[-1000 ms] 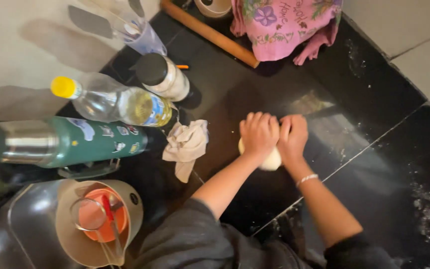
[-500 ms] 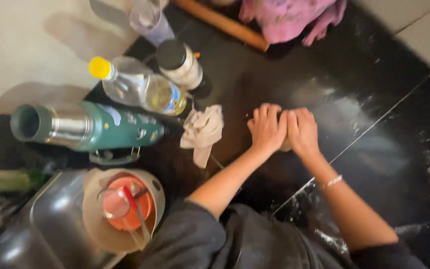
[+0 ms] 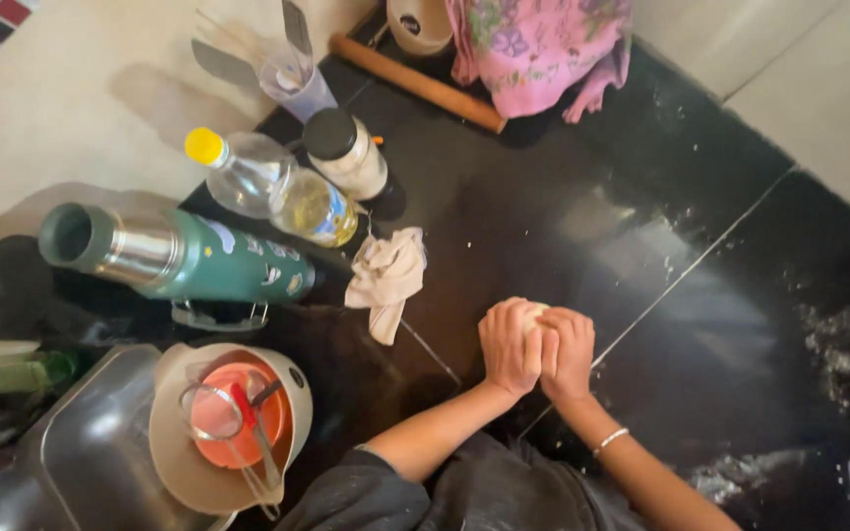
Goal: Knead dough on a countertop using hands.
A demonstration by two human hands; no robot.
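A pale lump of dough (image 3: 533,313) lies on the black stone counter (image 3: 563,226), mostly hidden under my hands. My left hand (image 3: 510,344) and my right hand (image 3: 567,352) press side by side on it, fingers curled over its top. A thin bracelet (image 3: 609,440) circles my right wrist. Dark sleeves cover my upper arms.
A crumpled beige cloth (image 3: 386,277) lies left of my hands. Behind it stand an oil bottle (image 3: 277,192), a black-lidded jar (image 3: 346,152), a green steel flask (image 3: 174,256) and a cup of utensils (image 3: 292,74). A wooden rolling pin (image 3: 415,81) and pink cloth (image 3: 533,44) sit at the back. Bowls (image 3: 223,423) rest in the sink.
The view has shifted, so my hands and the dough now sit lower in the frame. My hands stay together on the dough, which is now more covered.
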